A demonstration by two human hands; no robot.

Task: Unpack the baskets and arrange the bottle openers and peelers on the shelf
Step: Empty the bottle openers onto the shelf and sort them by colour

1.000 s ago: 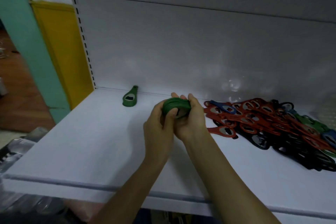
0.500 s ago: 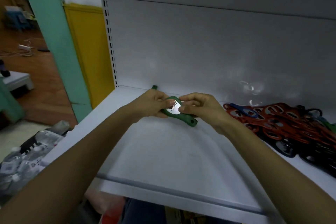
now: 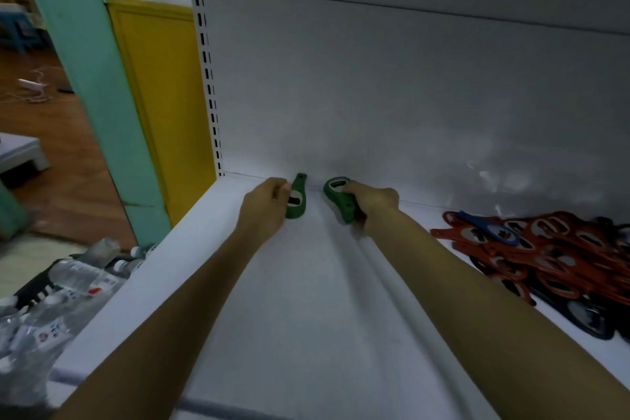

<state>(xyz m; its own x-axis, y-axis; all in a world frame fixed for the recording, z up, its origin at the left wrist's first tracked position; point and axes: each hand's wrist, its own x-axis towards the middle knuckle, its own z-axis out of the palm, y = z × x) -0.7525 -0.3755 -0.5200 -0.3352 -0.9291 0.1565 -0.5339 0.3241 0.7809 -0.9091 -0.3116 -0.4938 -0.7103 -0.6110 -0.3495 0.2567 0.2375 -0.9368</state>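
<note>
Though apart, left opener (image 3: 297, 203) at left hand (image 3: 264, 205), right opener (image 3: 336, 198) in right hand (image 3: 374, 204)

Only two arms of the person show: the left forearm (image 3: 191, 290) and the right forearm (image 3: 477, 283) are bare along all of their visible length, slim and smooth, each narrowing toward the wrist. The left grip (image 3: 266, 204) and the right grip (image 3: 373, 201) are bare hands. A faint pale glint on one finger of the left grip is too small to tell whether it is a ring.
</note>
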